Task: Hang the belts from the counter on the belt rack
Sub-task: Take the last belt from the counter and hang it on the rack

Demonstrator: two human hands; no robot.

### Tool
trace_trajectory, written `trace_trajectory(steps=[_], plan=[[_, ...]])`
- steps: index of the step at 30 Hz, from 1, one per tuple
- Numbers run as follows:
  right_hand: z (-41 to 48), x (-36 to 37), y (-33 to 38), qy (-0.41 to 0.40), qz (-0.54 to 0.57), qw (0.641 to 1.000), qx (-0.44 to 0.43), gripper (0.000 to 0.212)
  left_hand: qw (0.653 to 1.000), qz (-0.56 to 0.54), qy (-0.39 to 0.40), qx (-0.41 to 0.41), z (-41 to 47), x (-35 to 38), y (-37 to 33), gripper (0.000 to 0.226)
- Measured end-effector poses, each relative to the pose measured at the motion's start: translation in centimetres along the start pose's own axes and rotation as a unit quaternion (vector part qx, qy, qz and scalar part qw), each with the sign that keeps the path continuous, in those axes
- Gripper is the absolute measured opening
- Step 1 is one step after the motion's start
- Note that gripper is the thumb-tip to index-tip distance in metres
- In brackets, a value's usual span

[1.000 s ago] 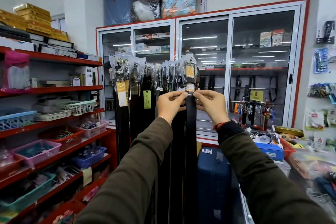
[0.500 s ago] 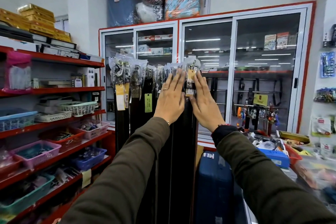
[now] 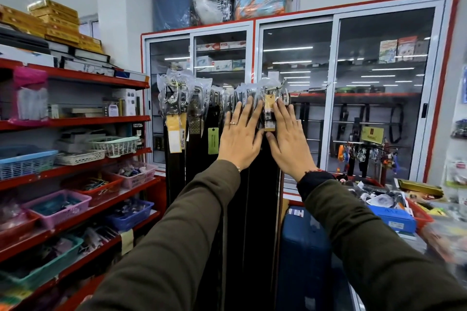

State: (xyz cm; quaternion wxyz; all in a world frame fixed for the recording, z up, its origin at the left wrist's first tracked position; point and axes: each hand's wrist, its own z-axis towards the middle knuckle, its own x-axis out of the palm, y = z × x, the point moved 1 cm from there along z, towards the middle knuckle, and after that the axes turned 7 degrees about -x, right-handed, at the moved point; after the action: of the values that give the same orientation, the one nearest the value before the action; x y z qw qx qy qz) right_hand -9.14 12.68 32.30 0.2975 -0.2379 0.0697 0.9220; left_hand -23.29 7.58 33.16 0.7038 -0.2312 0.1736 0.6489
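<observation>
Whereas a second ago both hands were pinching the top of one black belt just under its wrapped buckle, they are now lying flat and spread against the hanging row. The left hand [image 3: 240, 137], wearing a thin ring, is pressing its open palm on the dark straps, fingertips reaching the plastic-wrapped buckles. The right hand [image 3: 289, 144] is doing the same just beside it, fingers splayed, neither hand gripping anything. Between them the newly hung black leather belt with a yellow tag [image 3: 269, 118] is dangling from the metal belt rack hook [image 3: 276, 88], its strap dropping straight down among the other dark belts [image 3: 194, 134].

That shift from pinching to patting is suggesting that this belt is already seated on its hook and the person is merely smoothing the row so the straps are lying even. Judging from this, the hanging step for this belt is finishing. The cluttered counter [image 3: 394, 207] at the right is showing boxes and packets, but whether more belts are waiting there is too blurred to tell.
</observation>
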Motion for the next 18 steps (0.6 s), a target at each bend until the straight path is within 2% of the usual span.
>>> trace_trajectory(steps=[5,10,13,18], plan=[[-0.4,0.4,3.8,-0.093,-0.005,0.996,0.005,0.065,0.995,0.033,-0.095,0.026,-1.5,-3.2,2.0,0.065],[0.7,2.0,9.3,-0.11,0.02,0.993,-0.044,0.064,0.982,0.041,-0.182,-0.012,-3.1,-7.4,7.3,0.066],[1.6,3.3,12.7,-0.094,0.043,0.993,-0.059,0.062,0.981,0.029,-0.189,-0.045,-4.4,-9.0,11.1,0.066],[3.0,5.9,16.2,-0.061,0.036,0.994,-0.085,0.062,0.989,0.021,-0.14,-0.049,-5.5,-9.3,15.1,0.063]])
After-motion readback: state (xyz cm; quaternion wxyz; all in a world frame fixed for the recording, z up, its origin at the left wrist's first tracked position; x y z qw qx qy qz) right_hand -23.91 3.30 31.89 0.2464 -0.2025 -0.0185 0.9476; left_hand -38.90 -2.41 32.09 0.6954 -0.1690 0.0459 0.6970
